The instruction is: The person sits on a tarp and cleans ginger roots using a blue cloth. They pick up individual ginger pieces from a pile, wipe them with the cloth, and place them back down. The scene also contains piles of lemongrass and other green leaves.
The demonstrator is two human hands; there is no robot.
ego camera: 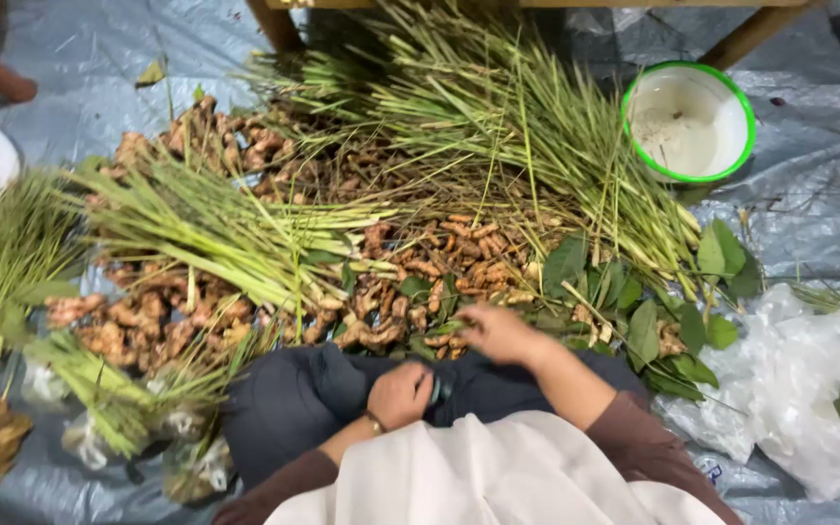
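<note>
In the head view, the left hand (400, 394) rests on the dark cloth (294, 399) over the lap, fingers curled into a loose fist around something small and dark; what it is cannot be told. The right hand (500, 332) reaches forward, blurred, fingers partly spread over the green leaves (634, 292) and small orange roots (459, 248) near the tarp's (809, 146) near edge. Whether it grips anything cannot be told.
</note>
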